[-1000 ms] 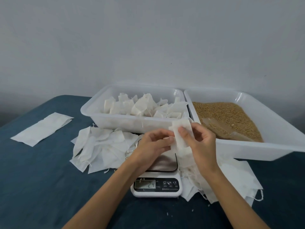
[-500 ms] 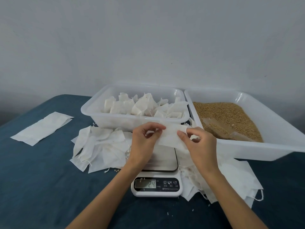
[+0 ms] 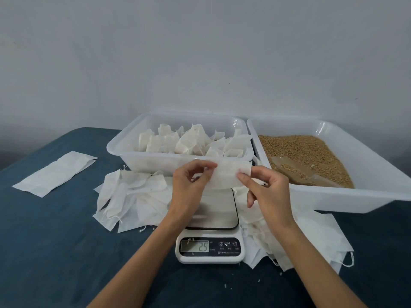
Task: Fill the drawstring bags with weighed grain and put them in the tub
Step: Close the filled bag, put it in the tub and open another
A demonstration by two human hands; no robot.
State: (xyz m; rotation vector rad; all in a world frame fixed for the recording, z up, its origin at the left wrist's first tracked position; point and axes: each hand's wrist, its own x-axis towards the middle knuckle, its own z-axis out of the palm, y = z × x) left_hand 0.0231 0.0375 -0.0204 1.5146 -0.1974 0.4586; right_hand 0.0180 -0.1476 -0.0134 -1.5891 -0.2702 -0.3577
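An empty white drawstring bag (image 3: 226, 175) is stretched sideways above the scale (image 3: 211, 221). My left hand (image 3: 189, 192) pinches its left end and my right hand (image 3: 269, 192) pinches its right end. The scale's display (image 3: 195, 246) reads 2.5. Behind stands a white tub (image 3: 142, 158) holding several filled bags (image 3: 189, 142). At the right, a second white tub (image 3: 355, 196) holds brown grain (image 3: 304, 150) with a clear scoop (image 3: 298, 172) lying in it.
Loose empty bags are heaped left of the scale (image 3: 131, 196) and right of it (image 3: 311, 238). A flat white strip of bags (image 3: 54, 173) lies at the far left on the dark blue tabletop (image 3: 55, 252). A grey wall rises behind.
The bag stood upright between both hands a second ago. Now it is turned and pulled out flat sideways, my hands further apart. The scale reading went from 2.4 to 2.5.
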